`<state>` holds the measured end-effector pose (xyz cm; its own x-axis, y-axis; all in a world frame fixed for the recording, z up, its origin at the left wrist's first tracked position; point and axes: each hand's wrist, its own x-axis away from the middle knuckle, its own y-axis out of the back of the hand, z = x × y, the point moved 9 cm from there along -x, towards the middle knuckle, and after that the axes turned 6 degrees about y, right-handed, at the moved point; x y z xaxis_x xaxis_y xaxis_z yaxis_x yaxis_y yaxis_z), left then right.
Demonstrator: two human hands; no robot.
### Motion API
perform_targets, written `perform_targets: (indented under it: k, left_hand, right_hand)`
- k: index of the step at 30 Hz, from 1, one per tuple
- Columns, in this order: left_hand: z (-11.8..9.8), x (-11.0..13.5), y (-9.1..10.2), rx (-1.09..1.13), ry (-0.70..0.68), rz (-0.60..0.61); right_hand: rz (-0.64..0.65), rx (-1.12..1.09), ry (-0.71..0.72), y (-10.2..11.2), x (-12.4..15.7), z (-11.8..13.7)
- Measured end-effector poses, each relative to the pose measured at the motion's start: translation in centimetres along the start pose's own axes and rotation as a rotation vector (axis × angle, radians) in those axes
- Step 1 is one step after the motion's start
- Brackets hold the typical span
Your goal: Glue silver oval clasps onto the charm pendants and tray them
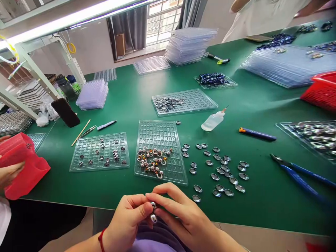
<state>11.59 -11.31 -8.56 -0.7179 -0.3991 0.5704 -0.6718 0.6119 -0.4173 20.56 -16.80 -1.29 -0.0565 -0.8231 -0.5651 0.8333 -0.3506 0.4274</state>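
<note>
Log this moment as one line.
left hand: pinching small silvery piece | right hand: at same piece, grip unclear | nearby: clear tray, loose oval pieces, blue-handled pliers

We are looking out under bright light: a tube lamp (78, 16) is glowing white at upper left, and daylight is coming through the window (164, 21), whose panes are washing out. Pale glare is spreading over the far part of the green counter (126, 101), and a whitish streak is running toward the red basket (321, 92). Silvery beads (153, 218) are glinting. Toward the right edge we are seeing stretching, and the pliers' (301, 178) handles are blurring.
</note>
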Motion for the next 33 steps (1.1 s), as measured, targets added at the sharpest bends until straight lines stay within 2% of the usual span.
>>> perform_targets:
  k: [4, 8, 13, 16, 18, 21, 24, 28, 33]
  left_hand:
    - [0.4, 0.1, -0.2, 0.019, 0.036, 0.036]
    - [0.4, 0.1, -0.4, -0.018, 0.034, 0.077]
    - [-1.3, 0.5, -0.2, -0.115, -0.143, 0.018]
    - [-2.1, 0.9, -0.2, -0.244, -0.207, -0.023]
    - [-3.3, 1.3, -0.1, -0.371, -0.311, -0.063]
    - [-5.7, 2.8, -1.4, -0.596, -0.637, -0.035]
    - [-6.7, 4.2, -2.6, -0.733, -0.882, 0.002]
    - [-6.7, 5.0, -3.1, -0.797, -0.989, -0.012]
    - [-6.9, 5.5, -3.2, -0.857, -1.028, -0.049]
  right_hand:
    - [0.004, -0.033, 0.019, -0.1, -0.2, 0.6]
    - [-0.057, -0.03, 0.052, 0.1, 0.0, 1.5]
    - [-0.186, 0.005, 0.089, 0.9, 0.3, 2.1]
    - [-0.206, 0.01, 0.111, 1.1, 0.3, 2.4]
    - [-0.202, 0.008, 0.117, 1.1, 0.3, 2.5]
    - [-0.204, -0.002, 0.12, 1.0, 0.4, 2.7]
    - [-0.223, -0.008, 0.111, 0.8, 0.7, 2.7]
    - [-0.27, -0.02, 0.106, 0.5, 1.1, 2.6]
    - [-0.287, -0.041, 0.094, 0.2, 1.3, 2.3]
